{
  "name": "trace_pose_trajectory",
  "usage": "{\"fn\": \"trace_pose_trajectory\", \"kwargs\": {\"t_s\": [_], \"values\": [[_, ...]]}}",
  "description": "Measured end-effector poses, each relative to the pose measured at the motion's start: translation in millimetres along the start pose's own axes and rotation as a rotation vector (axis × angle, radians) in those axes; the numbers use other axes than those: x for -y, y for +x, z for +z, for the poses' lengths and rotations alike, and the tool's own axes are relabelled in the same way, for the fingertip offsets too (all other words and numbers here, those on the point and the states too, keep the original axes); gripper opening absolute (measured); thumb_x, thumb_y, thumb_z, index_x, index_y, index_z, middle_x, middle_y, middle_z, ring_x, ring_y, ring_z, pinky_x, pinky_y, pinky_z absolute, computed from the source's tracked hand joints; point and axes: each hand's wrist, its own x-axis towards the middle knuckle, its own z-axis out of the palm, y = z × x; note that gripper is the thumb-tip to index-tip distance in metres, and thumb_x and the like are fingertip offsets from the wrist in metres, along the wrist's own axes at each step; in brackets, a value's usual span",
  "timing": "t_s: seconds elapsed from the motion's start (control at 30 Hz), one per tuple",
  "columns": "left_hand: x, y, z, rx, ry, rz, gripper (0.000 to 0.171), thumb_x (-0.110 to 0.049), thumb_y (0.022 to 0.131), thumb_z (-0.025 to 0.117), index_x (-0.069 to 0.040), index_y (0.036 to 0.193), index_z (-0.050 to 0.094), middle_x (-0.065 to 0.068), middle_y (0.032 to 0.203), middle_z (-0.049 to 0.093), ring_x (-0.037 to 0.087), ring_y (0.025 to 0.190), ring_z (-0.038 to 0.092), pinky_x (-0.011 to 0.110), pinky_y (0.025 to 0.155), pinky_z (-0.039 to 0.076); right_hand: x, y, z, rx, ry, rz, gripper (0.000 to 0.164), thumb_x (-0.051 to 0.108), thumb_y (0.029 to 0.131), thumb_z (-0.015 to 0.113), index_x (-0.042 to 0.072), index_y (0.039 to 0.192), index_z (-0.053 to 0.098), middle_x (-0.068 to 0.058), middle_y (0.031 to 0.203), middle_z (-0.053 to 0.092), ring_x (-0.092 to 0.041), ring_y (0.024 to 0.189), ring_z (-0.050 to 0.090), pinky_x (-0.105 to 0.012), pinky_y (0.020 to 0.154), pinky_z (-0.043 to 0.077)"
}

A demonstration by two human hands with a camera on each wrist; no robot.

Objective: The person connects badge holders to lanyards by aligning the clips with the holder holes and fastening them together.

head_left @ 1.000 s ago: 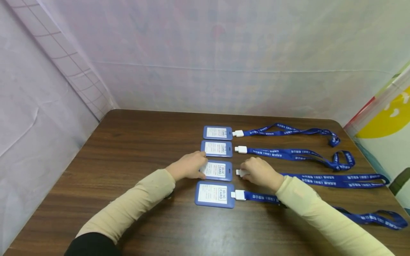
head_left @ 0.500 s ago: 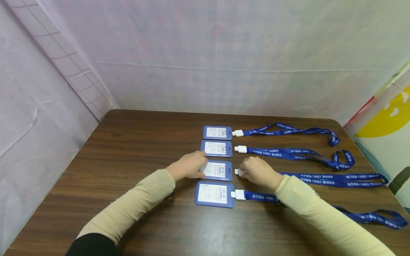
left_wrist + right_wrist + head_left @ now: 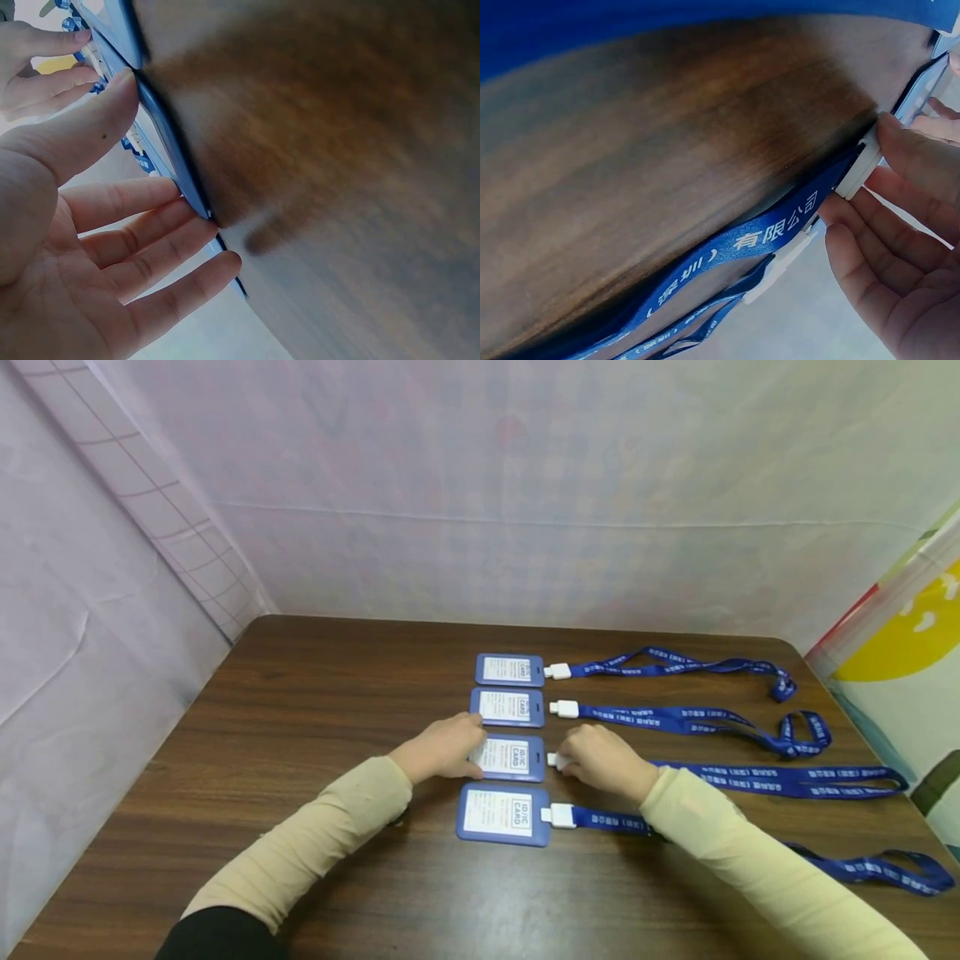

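Third from the back in a column of blue ID card holders lies the holder [image 3: 517, 758] at my left hand [image 3: 444, 747]. Thumb and fingers grip its opposite long edges near the left end; the left wrist view shows the thumb [image 3: 124, 94] on one edge. My right hand [image 3: 606, 762] pinches the white clip [image 3: 861, 166] of a blue lanyard [image 3: 795, 781] between thumb and fingers. That clip's tip [image 3: 553, 760] points at the holder's slotted end, with a small gap between. Most of the clip is hidden by the hand in the head view.
Behind lie two more holders [image 3: 510, 670], with lanyards [image 3: 678, 718] stretched rightward. The nearest holder [image 3: 502, 814] has a clip [image 3: 562, 816] at its slotted end; my right forearm covers part of its lanyard. A white curtain [image 3: 480, 527] hangs behind the brown table [image 3: 337, 677].
My right hand has slid slightly left with the lanyard clip, narrowing the gap to the card holder. The left hand has stayed in place on the holder.
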Motion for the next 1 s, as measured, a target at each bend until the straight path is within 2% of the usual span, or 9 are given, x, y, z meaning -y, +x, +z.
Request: {"fn": "trace_pose_trajectory", "kwargs": {"t_s": [0.47, 1.0], "values": [[0.4, 1.7, 0.6, -0.003, 0.002, 0.002, 0.039, -0.035, 0.070, 0.077, -0.005, 0.091, 0.065, 0.004, 0.089, 0.051, 0.018, 0.083, 0.050, 0.031, 0.068, 0.049, -0.1, 4.5, 0.4, -0.005, 0.004, -0.018, 0.014, 0.000, 0.067, 0.071, 0.010, 0.062, 0.063, 0.003, 0.059, 0.051, -0.010, 0.054, 0.047, -0.023, 0.049, 0.043], [0.9, 3.0, 1.0, 0.004, 0.001, 0.008, 0.036, -0.035, 0.070, 0.077, -0.005, 0.087, 0.065, 0.005, 0.090, 0.051, 0.019, 0.084, 0.050, 0.029, 0.071, 0.048, 0.0, 8.9, 2.1, -0.004, 0.011, -0.036, 0.011, 0.000, 0.068, 0.072, 0.008, 0.064, 0.066, 0.003, 0.060, 0.053, -0.009, 0.054, 0.048, -0.022, 0.049, 0.043]]}}
